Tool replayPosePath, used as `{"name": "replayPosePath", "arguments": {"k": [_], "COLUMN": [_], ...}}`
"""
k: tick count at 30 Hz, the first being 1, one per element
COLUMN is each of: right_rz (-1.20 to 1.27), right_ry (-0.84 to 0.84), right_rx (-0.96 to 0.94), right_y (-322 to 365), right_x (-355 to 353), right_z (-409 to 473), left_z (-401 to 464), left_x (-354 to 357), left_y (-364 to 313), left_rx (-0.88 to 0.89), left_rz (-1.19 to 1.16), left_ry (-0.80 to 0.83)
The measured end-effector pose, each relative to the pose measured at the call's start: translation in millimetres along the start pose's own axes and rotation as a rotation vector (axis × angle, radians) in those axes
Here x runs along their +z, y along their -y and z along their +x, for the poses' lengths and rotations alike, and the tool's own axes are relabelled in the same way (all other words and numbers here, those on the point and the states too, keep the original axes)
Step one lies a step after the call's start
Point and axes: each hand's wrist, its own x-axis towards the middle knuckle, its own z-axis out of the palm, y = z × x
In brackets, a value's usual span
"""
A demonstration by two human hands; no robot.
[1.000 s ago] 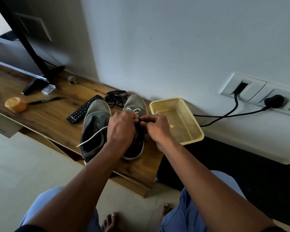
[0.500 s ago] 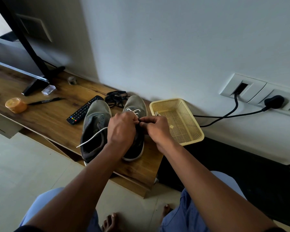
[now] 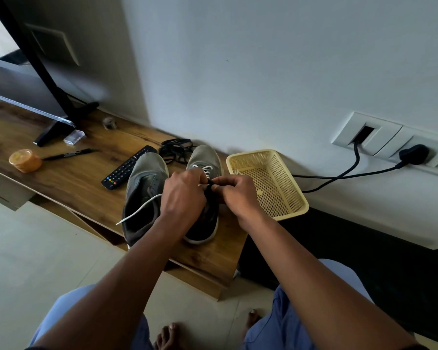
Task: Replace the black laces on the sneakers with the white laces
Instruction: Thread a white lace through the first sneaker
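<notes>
Here the white lace [image 3: 207, 171] is pinched by the left hand [image 3: 182, 195] and right hand [image 3: 238, 195] over the right sneaker [image 3: 204, 157], apparently for threading an eyelet; black laces [image 3: 175, 150] lie discarded behind.

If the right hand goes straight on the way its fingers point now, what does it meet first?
The right hand points leftward across the right sneaker. It would probably meet the left hand first, since their fingertips almost touch over the white lace; depth is unclear.
</notes>
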Motion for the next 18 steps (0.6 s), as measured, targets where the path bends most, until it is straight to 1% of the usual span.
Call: {"name": "replayPosePath", "arguments": {"k": [4,10,14,18], "right_rz": [-0.010,-0.007,-0.007,-0.011], "right_ry": [0.006,0.018,0.025,0.035], "right_rx": [-0.002,0.000,0.003,-0.015], "right_y": [-0.6,0.1,0.8,1.9], "right_x": [-0.2,-1.3,-2.1,-3.3], "right_z": [0.3,-0.7,-1.1,-3.9], "left_z": [-0.3,-0.4,-1.8,-2.4], "left_x": [0.6,3.4,3.3,3.9], "left_y": [-2.3,-1.3,-1.0,-0.1], "left_rx": [0.024,0.027,-0.010,-0.045], "left_rz": [0.040,-0.002,-0.075,-0.087], "left_ry": [0.000,0.002,-0.007,-0.002]}}
